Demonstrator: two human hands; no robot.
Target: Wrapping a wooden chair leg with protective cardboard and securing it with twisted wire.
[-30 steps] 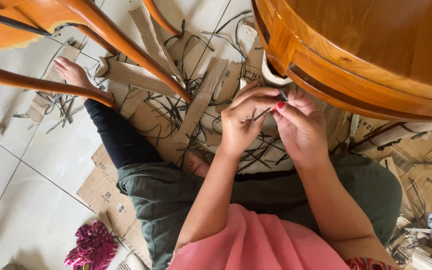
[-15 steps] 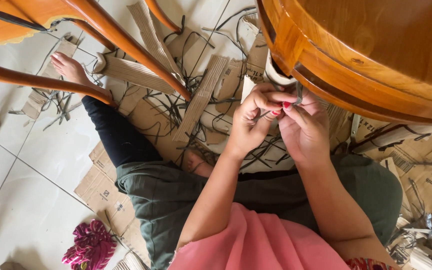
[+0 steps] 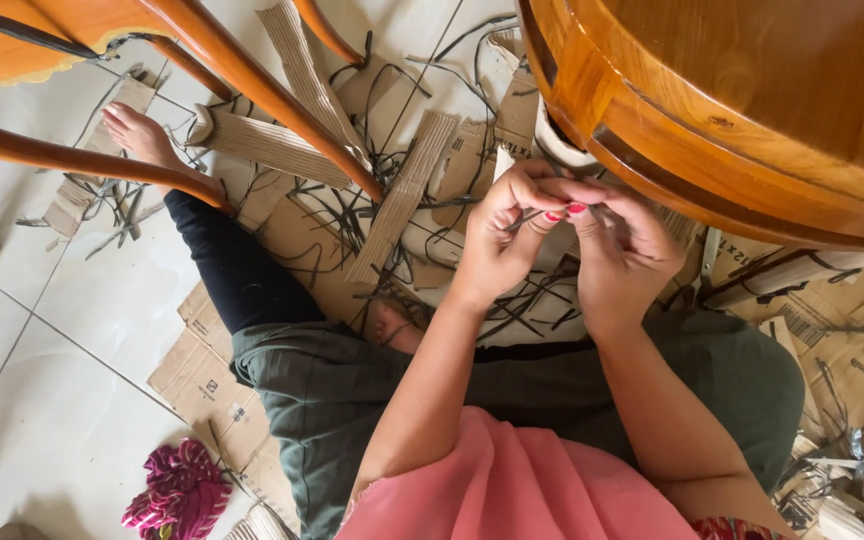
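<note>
A round wooden table [image 3: 752, 110] filled the upper right of the frame, its curved edge hanging just above the hands. The curved wooden legs of a chair [image 3: 252, 95] crossed the upper left. Beneath both, a pale tiled floor [image 3: 42, 380] was seen, littered through the upper middle with corrugated cardboard strips [image 3: 402, 195], flat cardboard pieces [image 3: 202, 385] and a tangle of thin dark strands [image 3: 352, 225]; more cardboard was heaped at the lower right. The scraps lay within arm's reach of the seated person, apparently so that material could be picked up without rising.

A green skirt [image 3: 352, 385] was spread across the lower middle, a pink top [image 3: 522, 480] lay below it, and one leg in black was stretched toward the upper left. A magenta bundle of cloth [image 3: 177, 490] was seen at the lower left.

At the centre, the left hand [image 3: 507, 240] and the right hand [image 3: 627, 250] were brought together, fingertips touching. Both were closed in a pinch on a thin dark strip [image 3: 524, 221], which was held between thumbs and forefingers just under the table edge, above the lap. The strip seemed to be held close and high so that fine fingertip work could be watched.
</note>
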